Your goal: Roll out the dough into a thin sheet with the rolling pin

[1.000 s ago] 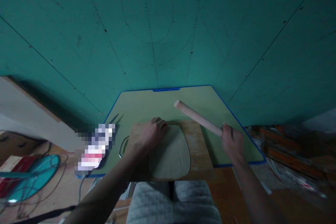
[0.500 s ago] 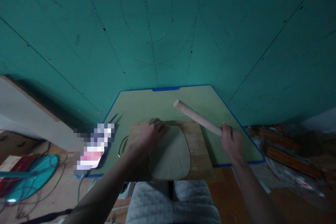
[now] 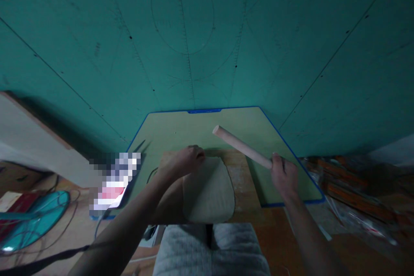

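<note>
My right hand is wrapped round one end of a wooden rolling pin. The pin is held up at a slant over the table's right half, its free end pointing away to the left. A flat sheet of rolled dough lies on a wooden cutting board in front of me. Over the dough's upper left corner is my left hand, its fingers curled closed. What those fingers hold, if anything, is hidden. Pale flour dusts the board right of the dough.
The board rests on a folding table with a blue edge, against a green wall. A knife blade and a blurred-out object lie at the table's left. Bagged items sit on the floor at right.
My left hand has lifted slightly and its fingers have curled in, uncovering more of the dough's upper left edge. The rolling pin and my right hand have shifted only a little left.
</note>
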Tool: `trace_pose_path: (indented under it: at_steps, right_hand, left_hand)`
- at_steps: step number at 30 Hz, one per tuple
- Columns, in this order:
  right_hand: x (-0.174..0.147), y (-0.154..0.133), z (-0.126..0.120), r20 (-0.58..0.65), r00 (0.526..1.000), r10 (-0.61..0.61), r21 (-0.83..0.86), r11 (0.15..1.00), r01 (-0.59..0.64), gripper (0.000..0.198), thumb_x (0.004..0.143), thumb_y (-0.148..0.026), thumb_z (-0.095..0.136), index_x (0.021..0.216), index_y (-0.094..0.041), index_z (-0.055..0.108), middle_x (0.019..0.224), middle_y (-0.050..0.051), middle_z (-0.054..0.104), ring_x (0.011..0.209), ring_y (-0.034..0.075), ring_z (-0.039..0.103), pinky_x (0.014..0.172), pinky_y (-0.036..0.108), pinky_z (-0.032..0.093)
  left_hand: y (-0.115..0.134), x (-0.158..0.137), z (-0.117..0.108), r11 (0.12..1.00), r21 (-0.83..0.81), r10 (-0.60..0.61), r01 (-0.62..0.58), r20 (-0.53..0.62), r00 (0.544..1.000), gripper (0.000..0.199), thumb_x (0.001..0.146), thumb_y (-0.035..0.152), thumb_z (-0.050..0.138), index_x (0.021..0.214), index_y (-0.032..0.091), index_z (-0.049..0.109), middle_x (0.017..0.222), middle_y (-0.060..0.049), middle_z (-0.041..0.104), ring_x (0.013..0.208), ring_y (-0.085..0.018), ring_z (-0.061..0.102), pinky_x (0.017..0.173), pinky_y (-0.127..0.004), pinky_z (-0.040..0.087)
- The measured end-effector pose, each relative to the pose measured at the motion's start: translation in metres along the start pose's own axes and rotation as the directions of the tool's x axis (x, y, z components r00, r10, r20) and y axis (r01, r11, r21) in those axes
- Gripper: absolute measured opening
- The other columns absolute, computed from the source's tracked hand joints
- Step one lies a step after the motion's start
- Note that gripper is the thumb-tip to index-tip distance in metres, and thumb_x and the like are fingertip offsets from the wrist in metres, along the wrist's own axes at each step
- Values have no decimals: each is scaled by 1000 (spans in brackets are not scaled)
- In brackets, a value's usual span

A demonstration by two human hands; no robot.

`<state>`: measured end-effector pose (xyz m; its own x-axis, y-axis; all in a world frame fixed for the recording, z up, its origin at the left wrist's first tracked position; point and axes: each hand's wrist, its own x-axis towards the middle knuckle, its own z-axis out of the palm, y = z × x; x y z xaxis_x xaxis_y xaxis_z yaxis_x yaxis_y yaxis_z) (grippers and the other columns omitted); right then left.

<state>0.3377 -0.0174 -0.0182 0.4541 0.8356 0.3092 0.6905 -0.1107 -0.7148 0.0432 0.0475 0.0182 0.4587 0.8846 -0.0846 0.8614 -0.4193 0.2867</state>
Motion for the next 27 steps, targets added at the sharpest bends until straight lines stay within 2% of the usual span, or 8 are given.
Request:
trace_pose_path:
  at_steps: [2, 6, 9, 12, 18, 27]
  right_hand:
    - [0, 1, 0, -2, 1000, -4, 6, 1000, 4, 51, 87, -56, 30, 48, -26, 43, 43, 7, 54, 48, 19, 51, 49, 31, 31]
    - [0, 2, 0, 12, 1000, 0, 33, 999, 0, 51, 86, -57, 32, 48, -26, 42, 43, 6, 52, 47, 18, 50, 49, 30, 32]
    - [0, 1, 0, 7, 1000, -1, 27, 1000, 1, 50, 86, -56, 32, 47, -26, 43, 43, 6, 52, 47, 18, 50, 50, 31, 32]
    - [0, 0, 0, 2, 1000, 5, 19, 1000, -5, 50, 85, -56, 31, 47, -26, 42, 43, 6, 52, 47, 19, 50, 49, 31, 31]
    - [0, -1, 1, 20, 1000, 12, 39, 999, -13, 48, 85, -55, 32, 48, -26, 42, 44, 6, 52, 47, 19, 50, 50, 30, 30]
    - [0, -3, -1, 12, 1000, -9, 35, 999, 8, 48, 85, -55, 32, 48, -26, 42, 43, 6, 53, 47, 18, 50, 49, 30, 31]
  left_hand:
    - [1, 0, -3, 999, 15, 35, -35, -10, 999, 17, 91, 24, 52, 90, 20, 68, 91, -5, 68, 84, -18, 64, 74, -26, 46]
    - [15, -2, -2, 992, 51, 122, -117, -116, 986, 19, 93, 21, 50, 97, 17, 69, 95, -8, 67, 89, -19, 62, 80, -29, 47]
    - [28, 1, 6, 982, 75, 182, -174, -120, 976, 21, 94, 23, 50, 93, 18, 71, 94, -8, 66, 90, -21, 60, 82, -32, 48]
    - [35, 5, 13, 984, 44, 176, -171, -132, 976, 18, 92, 22, 54, 89, 17, 71, 93, -9, 65, 91, -21, 59, 83, -32, 48]
    - [32, 11, 18, 984, -126, 105, -124, -148, 983, 12, 88, 18, 60, 87, 17, 71, 92, -7, 65, 92, -20, 59, 82, -30, 48]
    - [38, 15, 3, 986, -68, 150, -153, -49, 988, 18, 87, 14, 53, 84, 17, 70, 85, -6, 69, 83, -19, 61, 78, -29, 47]
